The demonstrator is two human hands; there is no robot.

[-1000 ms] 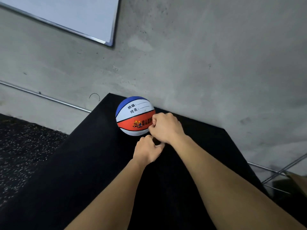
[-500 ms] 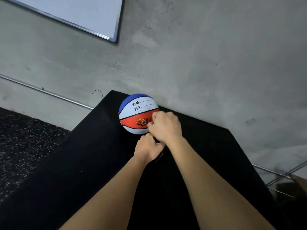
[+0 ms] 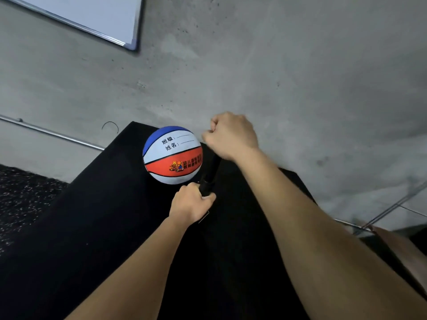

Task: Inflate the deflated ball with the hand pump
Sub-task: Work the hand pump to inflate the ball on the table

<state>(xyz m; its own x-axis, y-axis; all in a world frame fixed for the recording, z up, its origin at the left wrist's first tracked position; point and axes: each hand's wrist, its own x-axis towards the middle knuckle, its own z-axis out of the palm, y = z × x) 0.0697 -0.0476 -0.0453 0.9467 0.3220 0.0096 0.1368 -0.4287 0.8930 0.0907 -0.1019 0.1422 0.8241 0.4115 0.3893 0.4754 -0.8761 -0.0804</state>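
Note:
A small ball (image 3: 172,154) with blue, white and red panels and printed characters rests on a black table (image 3: 97,218) near its far edge. A black hand pump (image 3: 209,175) stands tilted just right of the ball. My left hand (image 3: 191,203) grips the pump's lower barrel. My right hand (image 3: 231,135) is closed on the pump's top handle, raised above and right of the ball, so the black shaft shows between my two hands. The pump's needle end and the ball's valve are hidden.
A grey concrete wall (image 3: 277,77) rises right behind the table. A whiteboard (image 3: 92,17) hangs at the upper left. A metal pipe (image 3: 50,133) runs along the wall. Speckled dark floor (image 3: 20,195) lies to the left, and metal rods (image 3: 390,207) at the right.
My right hand has pulled the pump handle up and away from my left hand, drawing the shaft out. The ball and my left hand stay in place.

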